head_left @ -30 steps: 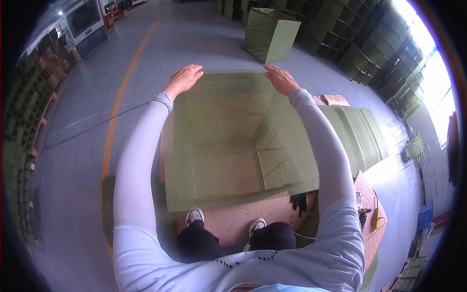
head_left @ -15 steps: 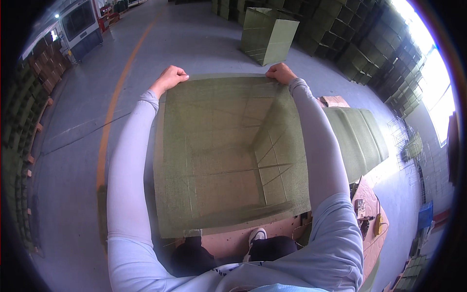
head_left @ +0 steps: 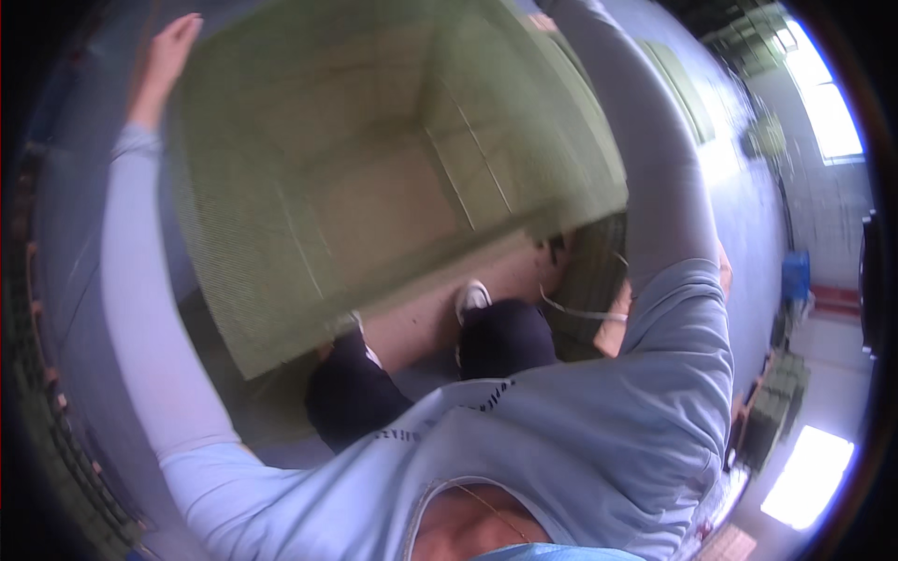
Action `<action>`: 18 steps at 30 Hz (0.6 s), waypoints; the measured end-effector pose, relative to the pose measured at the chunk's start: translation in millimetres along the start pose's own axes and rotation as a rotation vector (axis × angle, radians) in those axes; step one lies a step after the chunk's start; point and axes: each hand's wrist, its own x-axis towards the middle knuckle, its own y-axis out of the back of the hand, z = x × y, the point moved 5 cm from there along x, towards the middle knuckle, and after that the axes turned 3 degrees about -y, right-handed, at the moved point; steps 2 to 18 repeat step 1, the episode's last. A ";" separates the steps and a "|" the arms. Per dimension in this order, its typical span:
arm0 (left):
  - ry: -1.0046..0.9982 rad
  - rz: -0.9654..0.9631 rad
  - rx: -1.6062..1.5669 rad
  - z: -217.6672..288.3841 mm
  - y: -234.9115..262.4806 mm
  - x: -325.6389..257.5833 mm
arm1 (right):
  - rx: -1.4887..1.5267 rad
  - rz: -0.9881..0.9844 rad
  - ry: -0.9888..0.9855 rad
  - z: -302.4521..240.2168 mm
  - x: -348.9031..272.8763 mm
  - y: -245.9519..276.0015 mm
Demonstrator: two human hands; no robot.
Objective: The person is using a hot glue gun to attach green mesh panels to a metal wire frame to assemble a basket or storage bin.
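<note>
A large box-shaped wire frame covered in green see-through mesh [head_left: 360, 187] fills the middle of the view, tilted and smeared by motion. Thin wire rods and a brownish inner surface show through the mesh. Just outside the far left corner is my left hand [head_left: 166, 58], its fingers stretched out and somewhat blurred, seemingly apart from the mesh. My right arm reaches past the frame's right side. Only a sliver of my right hand [head_left: 554, 4] shows at the top edge, so its fingers and any grip on the frame are hidden.
Below the frame, a pinkish-brown board [head_left: 421, 323] lies near my shoes. Green covered panels [head_left: 675, 89] lie beyond my right arm. A blue bin [head_left: 796, 275] stands by the right wall. Stacked green boxes [head_left: 774, 397] stand at the lower right.
The view has swung round and down. The mesh-covered frame now looks tilted and nearer the top. My left hand has gone from pinching the far mesh edge to stretched fingers; my right has nearly left view.
</note>
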 end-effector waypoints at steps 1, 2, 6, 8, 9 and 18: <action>-0.001 -0.015 -0.049 -5.9 7.3 -7.1 | 0.057 -0.025 -0.004 -5.1 -27.9 22.8; -0.001 -0.015 -0.049 -5.9 7.3 -7.1 | 0.057 -0.025 -0.004 -5.1 -27.9 22.8; -0.001 -0.015 -0.049 -5.9 7.3 -7.1 | 0.057 -0.025 -0.004 -5.1 -27.9 22.8; -0.001 -0.015 -0.049 -5.9 7.3 -7.1 | 0.057 -0.025 -0.004 -5.1 -27.9 22.8; -0.001 -0.015 -0.049 -5.9 7.3 -7.1 | 0.057 -0.025 -0.004 -5.1 -27.9 22.8; -0.001 -0.015 -0.049 -5.9 7.3 -7.1 | 0.057 -0.025 -0.004 -5.1 -27.9 22.8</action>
